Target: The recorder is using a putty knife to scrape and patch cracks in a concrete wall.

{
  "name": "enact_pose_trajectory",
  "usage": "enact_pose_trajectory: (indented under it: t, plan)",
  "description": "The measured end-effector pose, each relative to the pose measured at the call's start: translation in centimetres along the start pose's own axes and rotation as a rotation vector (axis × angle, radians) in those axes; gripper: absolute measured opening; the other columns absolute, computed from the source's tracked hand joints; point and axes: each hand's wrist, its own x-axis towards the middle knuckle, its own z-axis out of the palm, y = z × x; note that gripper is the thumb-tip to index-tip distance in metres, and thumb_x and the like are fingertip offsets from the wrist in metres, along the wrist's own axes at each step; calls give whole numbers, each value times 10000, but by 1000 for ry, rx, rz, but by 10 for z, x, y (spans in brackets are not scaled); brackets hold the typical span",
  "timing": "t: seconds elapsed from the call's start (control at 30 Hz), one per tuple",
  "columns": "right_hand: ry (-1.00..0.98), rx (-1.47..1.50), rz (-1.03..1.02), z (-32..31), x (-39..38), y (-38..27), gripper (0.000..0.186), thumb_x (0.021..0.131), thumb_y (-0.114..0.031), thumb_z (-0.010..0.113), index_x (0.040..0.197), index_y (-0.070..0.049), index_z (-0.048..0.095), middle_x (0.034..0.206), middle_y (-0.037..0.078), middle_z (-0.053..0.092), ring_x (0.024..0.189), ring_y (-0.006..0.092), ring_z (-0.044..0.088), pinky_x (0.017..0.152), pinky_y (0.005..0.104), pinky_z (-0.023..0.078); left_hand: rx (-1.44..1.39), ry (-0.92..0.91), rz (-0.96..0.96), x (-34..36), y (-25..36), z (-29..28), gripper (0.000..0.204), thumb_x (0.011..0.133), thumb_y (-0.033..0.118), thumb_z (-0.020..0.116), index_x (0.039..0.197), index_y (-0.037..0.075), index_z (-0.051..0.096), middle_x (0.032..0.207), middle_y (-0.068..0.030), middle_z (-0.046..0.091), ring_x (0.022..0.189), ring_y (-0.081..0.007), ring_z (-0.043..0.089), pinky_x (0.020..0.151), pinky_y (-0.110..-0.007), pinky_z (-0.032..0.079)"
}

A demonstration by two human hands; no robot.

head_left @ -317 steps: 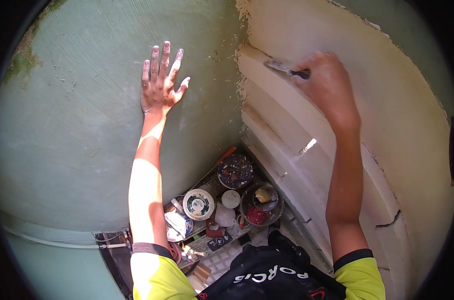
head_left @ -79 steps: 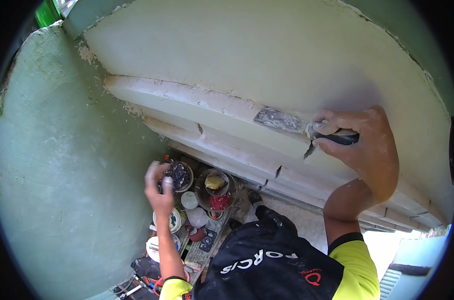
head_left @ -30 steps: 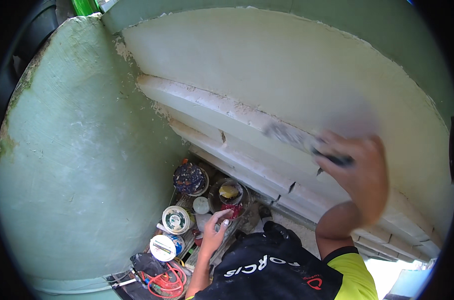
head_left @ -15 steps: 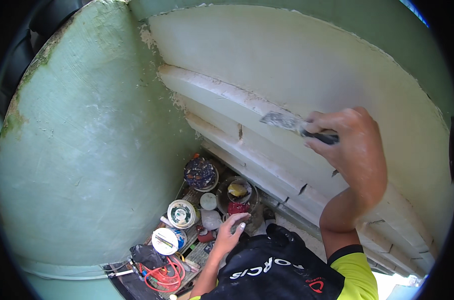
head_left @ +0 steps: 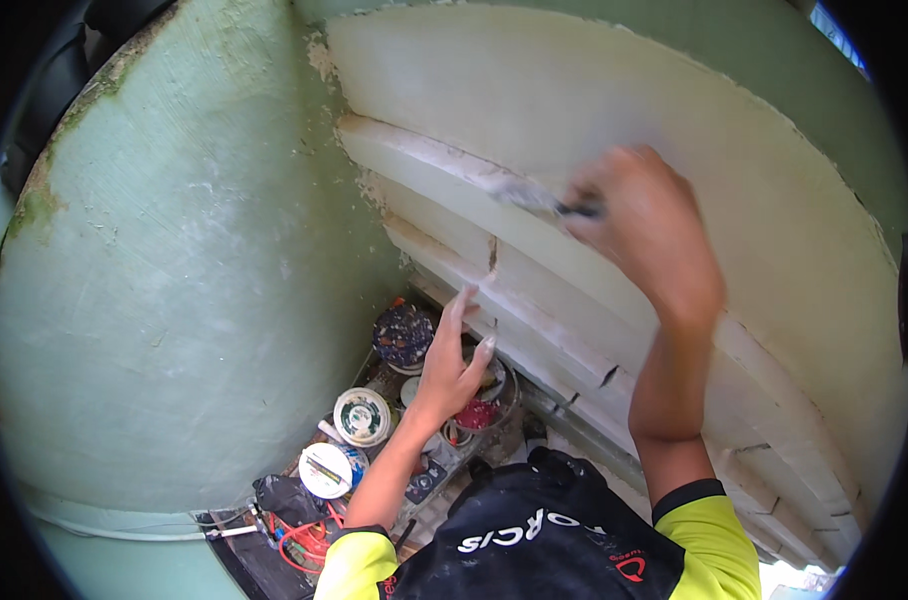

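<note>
Green wall (head_left: 184,290) curved left of the pale stepped moulding (head_left: 414,150). White-lidded tubs (head_left: 362,417) stood below the moulding's left end. Your left hand (head_left: 447,372) reached before the moulding's lower ledges, its grip loose, fingers and thumb parted. Blurred at the moulding's top ledge was the putty knife (head_left: 527,194); your right hand (head_left: 642,215) had its grip wrapped around the handle (head_left: 581,209).

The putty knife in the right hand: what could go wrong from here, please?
The putty knife, gripped in the right hand at or near the ledge, might slip and gouge its edge. The open left hand, seen beside the dark speckled bucket, could perhaps bump it if lowered.
</note>
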Motion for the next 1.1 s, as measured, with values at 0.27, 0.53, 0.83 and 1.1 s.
enact_pose_trajectory:
  t: [0.27, 0.53, 0.83, 1.1]
  plan:
    - [-289, -184, 129, -41, 7, -28, 172, 621, -63, 805, 780, -69, 738, 773, 114, 691, 739, 277, 656, 679, 377, 520, -408, 373, -391, 134, -12, -15, 882, 976, 551, 422, 1529, -41, 73, 1545, -261, 252, 1413, -366, 307, 1149, -432, 262]
    - [-131, -70, 125, -8, -9, 1, 153, 652, -95, 792, 781, -53, 721, 802, 131, 684, 775, 303, 643, 708, 380, 519, -585, 725, -725, 229, -36, 1, 978, 922, 580, 481, 1519, -62, 47, 1567, -294, 135, 1453, -379, 216, 1181, -417, 205]
    - [-99, -72, 99, 4, 3, -7, 178, 668, -94, 787, 832, -61, 726, 825, 138, 678, 796, 310, 649, 735, 377, 522, -468, 779, -489, 224, -57, -2, 954, 939, 551, 450, 1501, -104, 43, 1553, -330, 110, 1459, -407, 166, 1181, -444, 175]
    - [-78, 53, 12, 24, 22, -5, 102, 697, -63, 756, 740, -32, 669, 848, 181, 669, 806, 368, 664, 732, 434, 531, -357, 682, -518, 220, -46, -13, 925, 964, 538, 387, 1503, -97, -17, 1524, -396, 64, 1446, -464, 149, 1177, -458, 167]
